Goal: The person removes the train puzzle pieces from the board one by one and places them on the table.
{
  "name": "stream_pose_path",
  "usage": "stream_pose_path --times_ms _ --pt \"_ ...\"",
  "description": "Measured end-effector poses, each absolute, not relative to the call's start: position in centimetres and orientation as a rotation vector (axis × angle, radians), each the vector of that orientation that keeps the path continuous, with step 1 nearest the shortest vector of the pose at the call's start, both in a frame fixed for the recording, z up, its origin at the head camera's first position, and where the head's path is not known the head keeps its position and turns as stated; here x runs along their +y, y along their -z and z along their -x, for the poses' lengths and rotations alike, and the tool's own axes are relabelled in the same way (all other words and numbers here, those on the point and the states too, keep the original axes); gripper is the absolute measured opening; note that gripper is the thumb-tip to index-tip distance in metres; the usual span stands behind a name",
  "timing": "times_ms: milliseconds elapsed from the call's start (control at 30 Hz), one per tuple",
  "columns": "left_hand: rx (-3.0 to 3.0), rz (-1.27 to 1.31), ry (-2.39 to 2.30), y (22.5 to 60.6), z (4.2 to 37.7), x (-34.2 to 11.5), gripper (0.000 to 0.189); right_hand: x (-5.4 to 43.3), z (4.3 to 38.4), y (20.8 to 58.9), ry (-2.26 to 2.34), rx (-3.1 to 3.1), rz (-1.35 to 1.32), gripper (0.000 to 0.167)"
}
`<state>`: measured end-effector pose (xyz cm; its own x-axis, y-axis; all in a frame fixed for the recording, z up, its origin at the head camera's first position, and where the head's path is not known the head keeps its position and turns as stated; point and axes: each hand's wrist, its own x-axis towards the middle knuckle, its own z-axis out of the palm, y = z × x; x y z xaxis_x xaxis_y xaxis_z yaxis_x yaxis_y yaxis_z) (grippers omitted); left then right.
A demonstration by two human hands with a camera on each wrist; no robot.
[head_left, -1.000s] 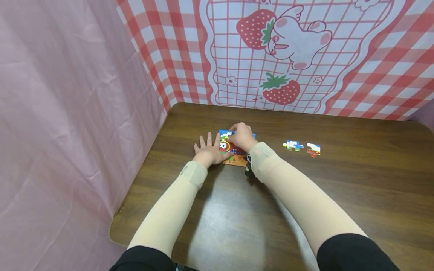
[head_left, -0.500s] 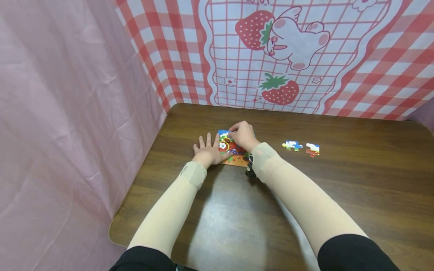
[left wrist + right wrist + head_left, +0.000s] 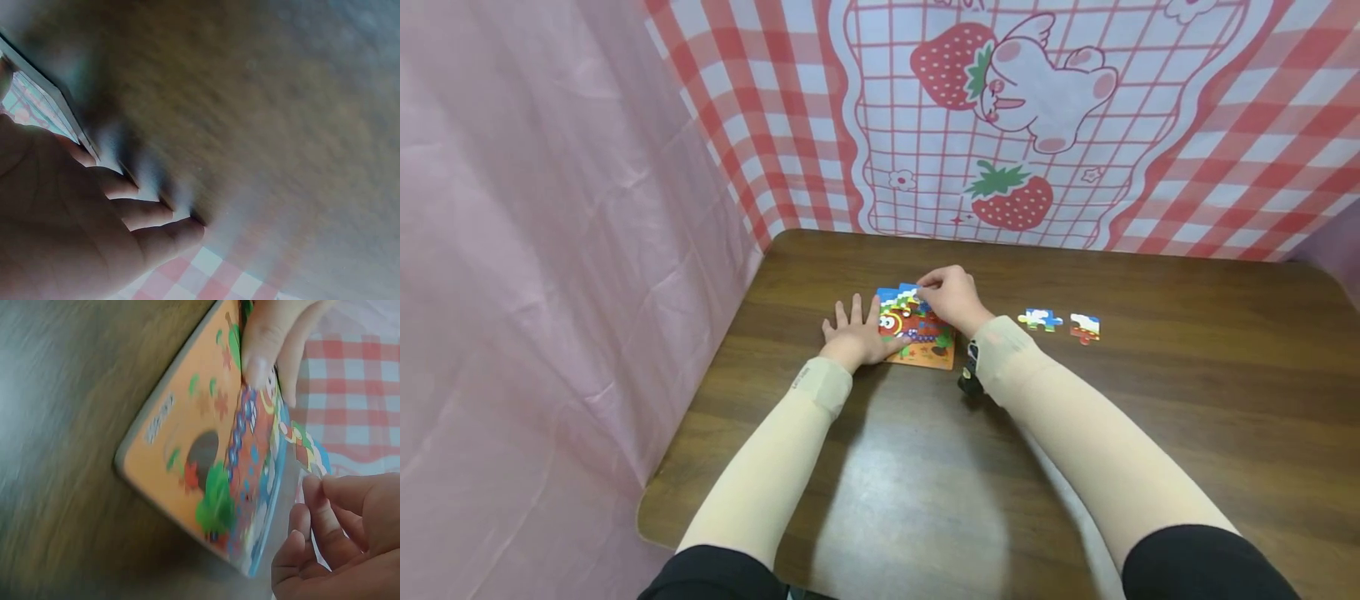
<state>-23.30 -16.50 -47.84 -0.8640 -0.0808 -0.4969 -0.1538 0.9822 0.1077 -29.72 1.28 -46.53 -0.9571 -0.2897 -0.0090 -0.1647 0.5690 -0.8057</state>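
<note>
"Brown wood carries it all: on the table (image 3: pixel 925 467), your board (image 3: pixel 917 357) lies flat between your hands. From the head view, your left hand (image 3: pixel 856 340) is spread at its left edge, thumb over the picture."

"Why so wide?"

"Probably to steady the board while your right hand (image 3: pixel 957 298) works at the far edge. That one pinches a held piece (image 3: pixel 908 292) over the blue strip. Well off to your right sit a blue piece (image 3: pixel 1041 319) and a red piece (image 3: pixel 1085 327), near each other but apart, perhaps to leave you elbow room."

"And the left wrist view?"

"It's dim and blurred. You can see your left fingers extended, gripping nothing; the slanted edge beside them is likely the board's, though I wouldn't swear to it. Checked cloth (image 3: pixel 206 269) shows beyond."

"The right wrist view?"

"Your thumb and forefinger nip the held piece by its rim, tilted, which leaves most of its picture uncovered for you. Whether it touches the board, I can't tell."
</note>
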Motion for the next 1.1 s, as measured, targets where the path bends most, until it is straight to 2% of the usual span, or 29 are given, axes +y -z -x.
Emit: stream_pose_path --times_ms 233,600,1100 --pt "2.657 0.154 -0.234 47.0 22.7 -16.5 0.104 3.9 30.1 46.3 1.37 2.649 0.329 0.022" --pt "2.631 0.171 -0.2 49.6 24.2 -17.1 0.11 7.9 30.1 46.2 1.356 2.635 0.304 0.023" --pt "2.686 0.12 -0.259 47.1 22.3 -16.5 0.103 12.9 30.2 45.8 1.302 2.621 0.293 0.027"
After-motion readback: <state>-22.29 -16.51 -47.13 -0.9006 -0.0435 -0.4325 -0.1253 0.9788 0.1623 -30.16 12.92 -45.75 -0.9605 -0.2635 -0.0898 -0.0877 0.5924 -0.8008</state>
